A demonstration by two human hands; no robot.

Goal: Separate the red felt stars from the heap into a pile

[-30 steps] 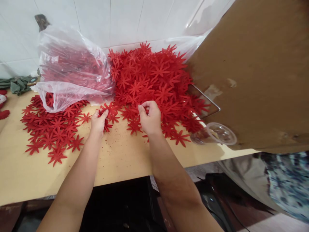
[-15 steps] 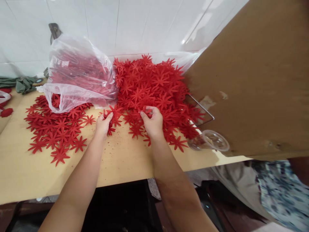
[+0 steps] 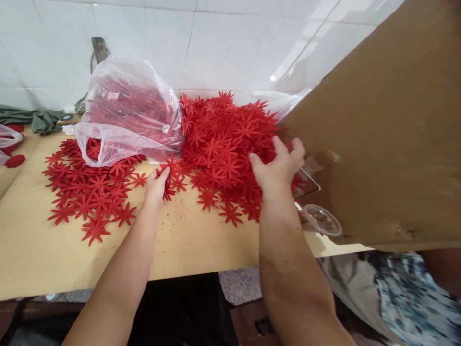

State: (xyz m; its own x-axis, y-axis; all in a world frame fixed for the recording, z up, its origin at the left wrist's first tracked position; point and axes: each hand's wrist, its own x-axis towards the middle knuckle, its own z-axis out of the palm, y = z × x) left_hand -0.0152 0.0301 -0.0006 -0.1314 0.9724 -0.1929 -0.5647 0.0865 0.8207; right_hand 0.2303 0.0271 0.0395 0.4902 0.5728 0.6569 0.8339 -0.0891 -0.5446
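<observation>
A big heap of red flower-shaped cutouts [image 3: 223, 144] lies against the wall. Over its right side reaches my right hand [image 3: 277, 166], fingers spread, with nothing visible in it. My left hand [image 3: 157, 186] is closed on some red flower cutouts [image 3: 168, 191] just in front of the heap's left edge. Left of that hand a second, flatter pile of red flower cutouts [image 3: 90, 192] spreads over the table [image 3: 201, 250]. Behind this pile sits a clear plastic bag [image 3: 133, 110] full of red pieces, its handle loop lying over some of them.
A large brown board [image 3: 378, 134] stands along the right side. By its foot are a clear plastic cup [image 3: 322, 219] and a thin metal frame [image 3: 311, 180]. Green cloth [image 3: 45, 120] lies at the far left. Someone in patterned clothing [image 3: 410, 288] is beyond the board.
My right hand has moved right and opened, going from the heap's front to its right side. My left hand stays closed on the cutouts. The view has shifted slightly.
</observation>
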